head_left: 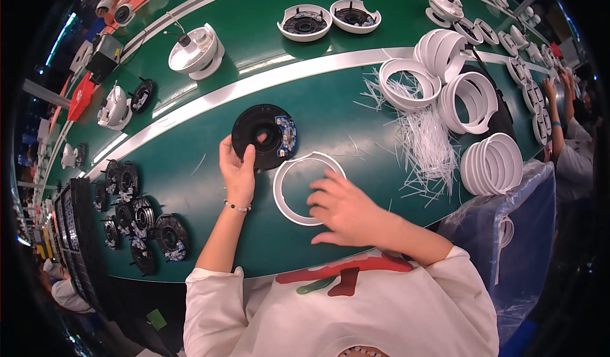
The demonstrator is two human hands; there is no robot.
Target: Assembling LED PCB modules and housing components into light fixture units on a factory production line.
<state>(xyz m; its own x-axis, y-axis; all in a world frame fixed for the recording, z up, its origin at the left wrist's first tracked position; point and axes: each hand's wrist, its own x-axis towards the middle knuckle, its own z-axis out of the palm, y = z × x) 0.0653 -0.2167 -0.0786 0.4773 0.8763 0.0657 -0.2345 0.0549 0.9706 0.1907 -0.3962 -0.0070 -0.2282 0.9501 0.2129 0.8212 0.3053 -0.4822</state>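
My left hand [237, 172] grips a round black plastic disc [249, 128] by its lower left edge, thumb on its face. A blue circuit board [287, 136] is fixed along the disc's right side, and the disc is tilted up off the table. Just below and to the right, a white plastic ring [279, 198] lies on the green tabletop. Over the ring's right side hovers my right hand [343, 209], its fingers spread and nothing in them. It hides part of the rim; whether a fingertip touches it I cannot tell.
Several black discs [170, 233] lie at the left. Stacked white rings [492, 165] stand at the right beside a pile of thin white strips [427, 147]. Beyond, a belt [254, 39] carries white housings [194, 50]. A plastic-lined blue bin [518, 242] sits at lower right; other people work nearby.
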